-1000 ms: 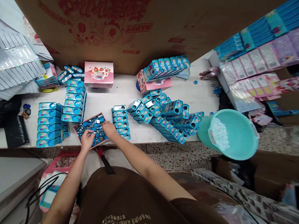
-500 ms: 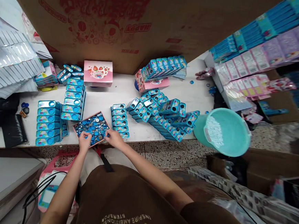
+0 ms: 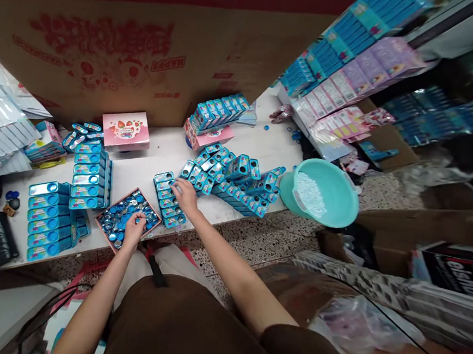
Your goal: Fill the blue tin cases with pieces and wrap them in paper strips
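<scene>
The right hand [image 3: 186,196] was at the row of blue tins [image 3: 172,214], the left hand [image 3: 135,226] over the adjacent tray [image 3: 105,235] of round caps [image 3: 118,217], fingers bent, any grip undeterminable, and light pressure was judged best for keeping tins aligned.

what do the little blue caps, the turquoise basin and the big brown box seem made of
Caps: probably metal, glossy, since many show silvery glints. Basin: likely plastic, smooth, with even turquoise colour. Brown box: apparently cardboard, matte, with red print.

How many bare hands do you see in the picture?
2: the left hand over the caps, the right hand at a row of tins. No other shows.
</scene>
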Available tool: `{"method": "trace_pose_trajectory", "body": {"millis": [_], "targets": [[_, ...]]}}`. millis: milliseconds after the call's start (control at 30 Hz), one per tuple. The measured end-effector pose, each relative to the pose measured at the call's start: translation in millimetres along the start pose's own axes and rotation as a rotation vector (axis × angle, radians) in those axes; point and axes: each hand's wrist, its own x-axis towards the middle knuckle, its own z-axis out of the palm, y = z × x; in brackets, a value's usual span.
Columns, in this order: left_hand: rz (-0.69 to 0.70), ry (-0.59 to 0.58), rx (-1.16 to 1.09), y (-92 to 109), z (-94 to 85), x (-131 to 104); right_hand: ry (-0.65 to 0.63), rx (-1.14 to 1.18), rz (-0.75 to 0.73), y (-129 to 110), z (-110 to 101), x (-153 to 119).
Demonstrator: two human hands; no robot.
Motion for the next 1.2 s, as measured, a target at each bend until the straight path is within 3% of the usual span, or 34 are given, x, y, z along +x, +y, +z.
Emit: {"method": "trace_pose_trajectory", "body": {"millis": [100, 200, 400, 567, 833, 1200], "targets": [[-0.025, 0.001, -0.013, 4, 2.0, -2, 0.005, -0.109, -0.038, 6, 10, 34], [-0.049, 0.015, -0.027, 4, -0.6, -7, -0.068, -0.177, -0.071, 14, 17, 46], [-0.125, 0.066, -0.055, -3, -3.7, -16, -0.135, -0.296, -0.177, 24, 22, 36], [-0.142, 0.085, -0.066, -7, -2.9, -16, -0.172, -0.444, -0.173, 20, 22, 26], [-0.140, 0.126, -0.091, 4, -6.7, -12, -0.366, -0.680, -0.177, 17, 22, 22], [-0.094, 0.186, -0.054, 17, -12.8, -26, -0.348, -0.622, -0.092, 13, 25, 22]]}}
